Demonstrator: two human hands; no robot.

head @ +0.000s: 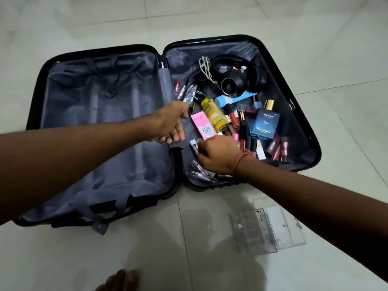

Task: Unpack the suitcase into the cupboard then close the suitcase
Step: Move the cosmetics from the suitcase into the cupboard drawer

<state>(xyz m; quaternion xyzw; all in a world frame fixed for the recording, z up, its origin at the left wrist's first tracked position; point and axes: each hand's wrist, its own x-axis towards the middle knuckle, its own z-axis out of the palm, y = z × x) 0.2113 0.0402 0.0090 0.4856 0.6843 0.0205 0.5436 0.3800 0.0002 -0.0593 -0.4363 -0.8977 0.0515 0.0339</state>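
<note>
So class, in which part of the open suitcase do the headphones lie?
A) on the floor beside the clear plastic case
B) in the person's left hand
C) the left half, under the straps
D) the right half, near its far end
D: the black headphones lie at the far end of the suitcase's right half, beyond the cosmetics.

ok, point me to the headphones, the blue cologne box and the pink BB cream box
headphones (233, 85), head view, on the round ear cup facing up.
blue cologne box (266, 124), head view, on the printed front face.
pink BB cream box (203, 127), head view, on the front face near the BB lettering.
</note>
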